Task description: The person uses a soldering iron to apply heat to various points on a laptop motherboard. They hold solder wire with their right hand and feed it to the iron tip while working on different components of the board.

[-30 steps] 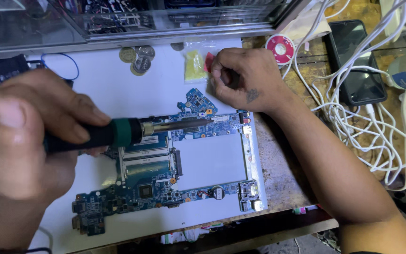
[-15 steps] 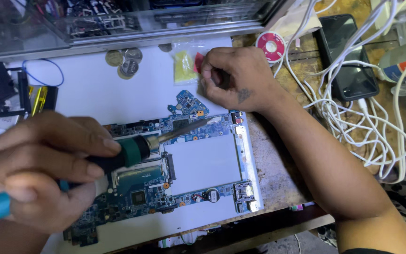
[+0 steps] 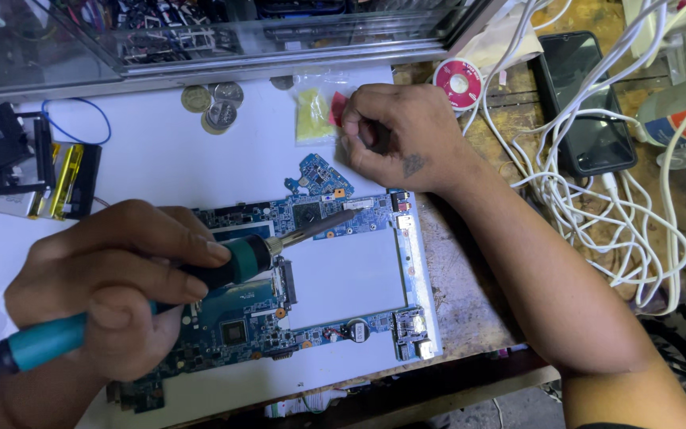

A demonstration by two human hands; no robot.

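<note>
Compared with the frame half a second earlier, the soldering iron [image 3: 224, 266] is seen slightly lower against the circuit board [image 3: 311, 278], and its metal tip now lies over the board's upper strip near a dark square chip [image 3: 307, 213]. The right hand [image 3: 398, 139] has stayed at the top edge of the white sheet, by the small plastic bag.

The work is laid out on a white sheet [image 3: 152, 171] spread over a worn desk [image 3: 470, 302]. A blue, frame-shaped circuit board rests on the sheet, with a smaller blue board piece [image 3: 317, 175] just above it. Several coins [image 3: 212, 107] are gathered near the sheet's upper edge, beside a clear plastic bag with a yellow content [image 3: 314, 115]. A red and white spool [image 3: 458, 83] sits just right of the right hand. Farther right, a dark phone [image 3: 585, 103] lies face up among tangled white cables [image 3: 597, 214]. A glass-fronted case [image 3: 200, 40] runs along the top of the view, and a black part with yellow tape [image 3: 49, 171] lies at the left.

The left hand [image 3: 113, 286] is closed firmly around the iron's green and teal handle, which is held slanting up to the right. The right hand is curled, with fingertips pinched together at a small red object [image 3: 337, 107] on the plastic bag; what exactly is pinched cannot be told.
</note>
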